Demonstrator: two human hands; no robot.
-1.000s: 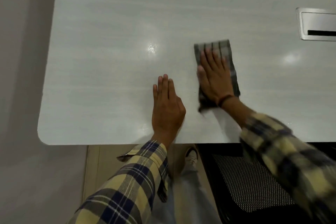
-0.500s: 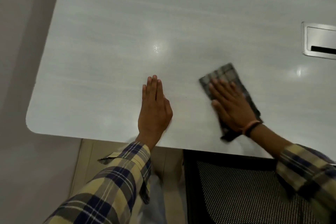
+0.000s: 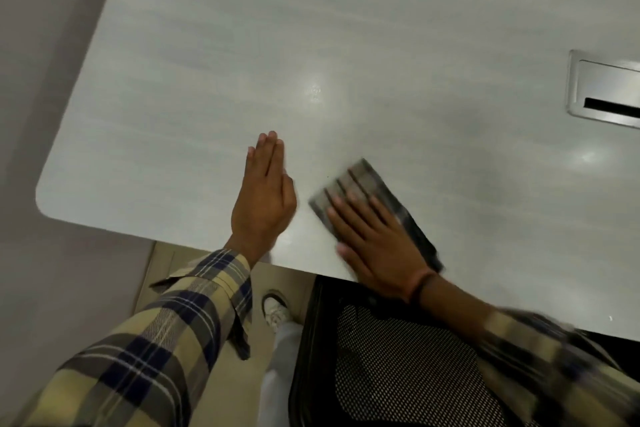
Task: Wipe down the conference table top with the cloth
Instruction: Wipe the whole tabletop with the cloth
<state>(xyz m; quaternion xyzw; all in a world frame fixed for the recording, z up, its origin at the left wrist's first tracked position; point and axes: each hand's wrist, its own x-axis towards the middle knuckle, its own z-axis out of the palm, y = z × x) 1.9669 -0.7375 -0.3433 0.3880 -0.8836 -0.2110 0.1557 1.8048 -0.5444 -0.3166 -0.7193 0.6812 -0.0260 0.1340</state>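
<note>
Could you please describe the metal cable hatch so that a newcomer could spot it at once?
Start at the pale table top and follow it to the far right edge of the view. The cable hatch is set flush there: a silvery rectangular plate with one dark slot, the only metal fitting visible.

Left hand flat on table top near front edge; right hand on cloth just right of it. Cable hatch far right. Chair below edge.

bare table top open far and left, cable box right, left hand flat centre
</note>
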